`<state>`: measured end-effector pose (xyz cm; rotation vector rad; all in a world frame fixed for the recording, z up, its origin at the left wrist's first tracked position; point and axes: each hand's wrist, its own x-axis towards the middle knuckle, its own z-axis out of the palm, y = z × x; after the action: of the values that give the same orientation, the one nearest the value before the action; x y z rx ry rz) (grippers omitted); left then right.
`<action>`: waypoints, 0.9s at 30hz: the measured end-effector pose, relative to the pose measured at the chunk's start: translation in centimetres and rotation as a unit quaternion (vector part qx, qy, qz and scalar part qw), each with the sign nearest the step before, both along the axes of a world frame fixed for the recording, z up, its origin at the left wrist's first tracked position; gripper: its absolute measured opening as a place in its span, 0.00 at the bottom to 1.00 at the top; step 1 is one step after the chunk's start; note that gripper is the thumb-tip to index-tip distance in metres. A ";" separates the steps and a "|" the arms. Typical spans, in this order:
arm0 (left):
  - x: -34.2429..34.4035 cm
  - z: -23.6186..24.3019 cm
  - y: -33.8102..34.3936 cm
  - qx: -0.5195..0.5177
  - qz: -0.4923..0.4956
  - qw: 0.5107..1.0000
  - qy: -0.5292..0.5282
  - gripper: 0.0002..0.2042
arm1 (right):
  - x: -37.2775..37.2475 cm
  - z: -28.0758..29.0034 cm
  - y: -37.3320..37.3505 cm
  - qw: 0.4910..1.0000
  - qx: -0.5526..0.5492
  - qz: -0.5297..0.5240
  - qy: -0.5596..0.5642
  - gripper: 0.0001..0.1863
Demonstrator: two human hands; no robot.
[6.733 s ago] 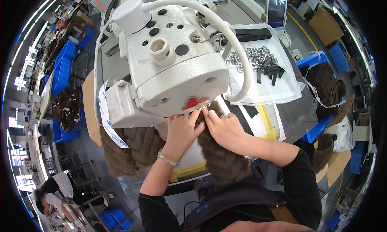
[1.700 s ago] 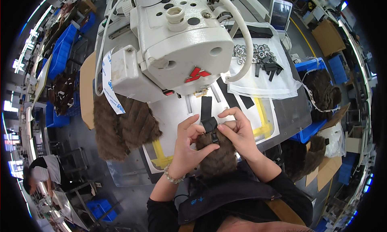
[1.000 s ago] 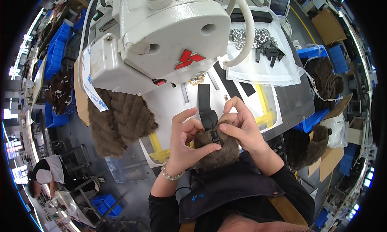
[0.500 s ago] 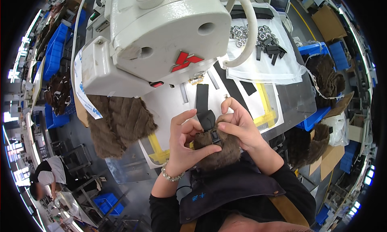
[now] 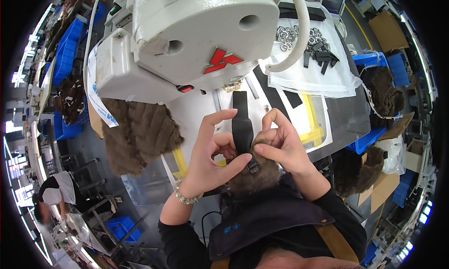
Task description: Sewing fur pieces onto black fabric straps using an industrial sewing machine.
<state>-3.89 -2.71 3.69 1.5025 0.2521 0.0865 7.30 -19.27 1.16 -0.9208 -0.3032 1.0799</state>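
My left hand (image 5: 217, 161) holds a brown fur piece (image 5: 257, 178), its thumb pressed on a black strap (image 5: 241, 112) beside a black buckle (image 5: 253, 167) and its index finger raised. My right hand (image 5: 285, 149) pinches the fur's upper right edge near the strap. The strap runs up toward the brass-coloured fitting under a white sewing machine head (image 5: 196, 25); its lower part lies over the fur. My curled fingertips are partly hidden.
More fur (image 5: 140, 133) lies at left. A white sheet (image 5: 343, 82) holds several metal rings and black pieces at upper right. Blue bins (image 5: 400, 70) and cardboard (image 5: 386, 30) stand at right. A co-worker (image 5: 54, 194) bends at lower left.
My left hand has moved upward, its thumb now up on the strap near the buckle. The strap is straighter and covers more of the fur. My right hand still grips the fur.
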 end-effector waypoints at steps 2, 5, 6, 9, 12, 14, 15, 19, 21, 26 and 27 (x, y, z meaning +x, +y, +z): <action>0.3 0.4 0.3 0.003 -0.022 1.000 0.007 0.38 | 0.1 0.1 0.0 1.000 0.005 0.007 -0.003 0.19; 1.0 1.0 0.3 -0.011 -0.048 0.998 0.026 0.38 | 0.3 0.2 -0.3 1.000 0.015 0.022 -0.004 0.20; 1.2 1.2 0.3 -0.009 -0.058 0.998 0.035 0.38 | 0.3 0.2 -0.4 1.000 0.015 0.023 -0.007 0.19; 1.6 1.2 0.3 -0.009 -0.079 0.996 0.049 0.39 | 0.5 0.2 -0.7 0.999 0.018 0.027 -0.017 0.18; 1.8 1.2 0.3 -0.013 -0.090 0.994 0.055 0.39 | 0.7 0.0 -0.9 0.999 0.021 0.030 -0.024 0.18; 1.9 1.1 0.4 -0.014 -0.092 0.994 0.056 0.39 | 0.7 0.0 -1.0 0.999 0.020 0.030 -0.025 0.18; 1.9 1.1 0.4 -0.016 -0.091 0.994 0.057 0.39 | 0.7 0.1 -1.0 0.999 0.020 0.028 -0.025 0.18; 2.0 1.1 0.3 -0.012 -0.092 0.994 0.052 0.39 | 0.8 0.0 -1.1 0.999 0.021 0.028 -0.030 0.18; 2.0 1.0 0.3 -0.012 -0.093 0.994 0.049 0.39 | 0.8 0.3 -1.1 0.999 0.015 0.025 -0.033 0.18; 1.9 1.2 0.2 -0.012 -0.096 0.994 0.041 0.39 | 0.7 0.9 -1.4 0.998 0.013 0.024 -0.063 0.18; 1.9 1.3 0.1 -0.014 -0.092 0.995 0.038 0.38 | 0.7 1.0 -1.5 0.997 0.009 0.024 -0.069 0.18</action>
<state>-2.03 -2.58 4.96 1.4963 0.1753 -0.1208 8.03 -20.75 2.17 -0.9786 -0.4505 1.0575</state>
